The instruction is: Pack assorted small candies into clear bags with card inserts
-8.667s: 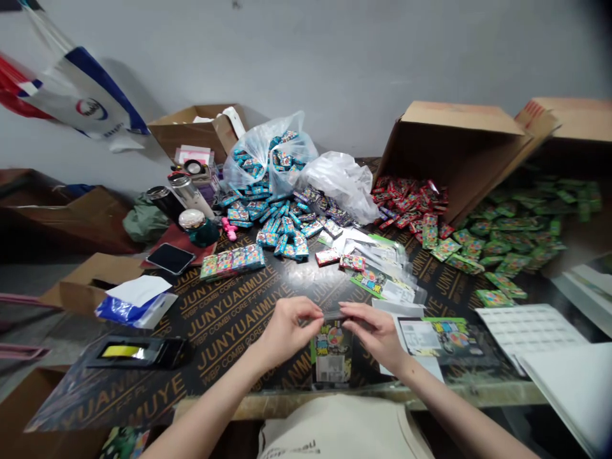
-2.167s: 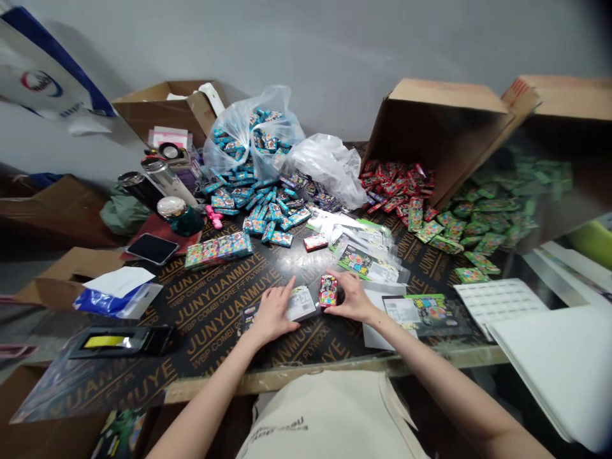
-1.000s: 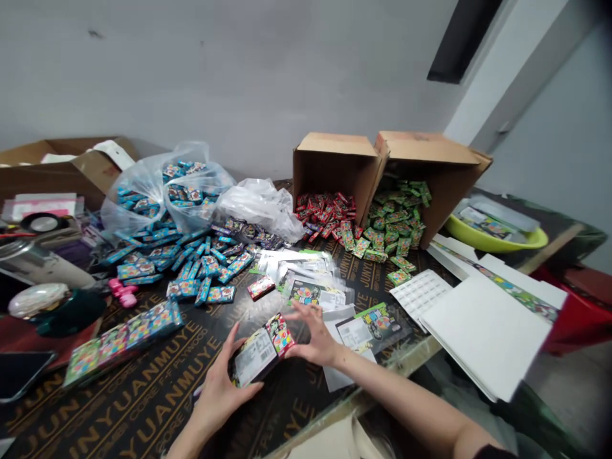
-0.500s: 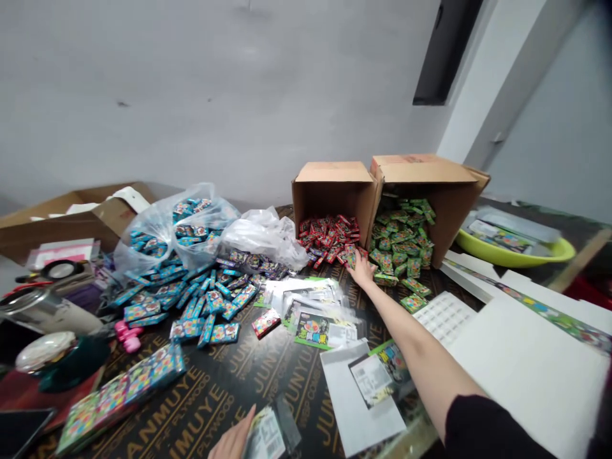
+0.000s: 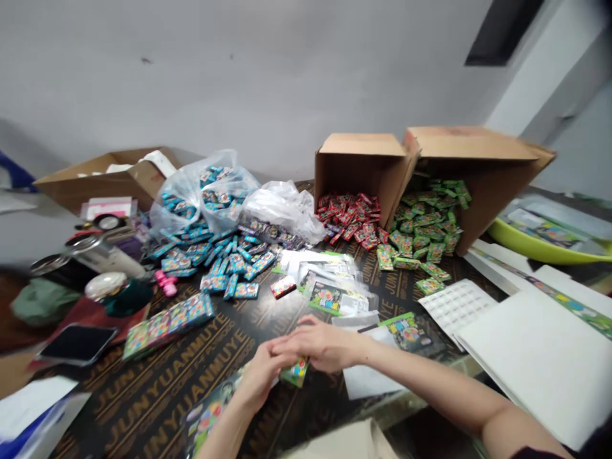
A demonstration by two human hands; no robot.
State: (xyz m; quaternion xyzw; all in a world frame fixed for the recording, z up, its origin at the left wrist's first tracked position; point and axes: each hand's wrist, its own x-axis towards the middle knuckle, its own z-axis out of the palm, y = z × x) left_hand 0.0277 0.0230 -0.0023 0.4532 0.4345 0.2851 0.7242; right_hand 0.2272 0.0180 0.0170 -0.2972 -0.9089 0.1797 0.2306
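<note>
The right hand (image 5: 325, 344) lies curled over the left hand (image 5: 262, 376), fingers pressed together; whether they pinch anything, I cannot tell. A small packet (image 5: 296, 372) shows just under them, beside a printed pouch (image 5: 209, 408). If that hold is loose, the packet could slip among the clear sleeves (image 5: 329, 280). The black plywood desk (image 5: 157, 389) carries a blue heap (image 5: 215, 268), then red packets (image 5: 351, 217) and green packets (image 5: 425, 223) spilling from tipped cartons (image 5: 358, 166) before a grey wall (image 5: 239, 76).

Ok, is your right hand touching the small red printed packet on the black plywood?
Apart: the head view shows plywood between the right hand and red packet.
</note>
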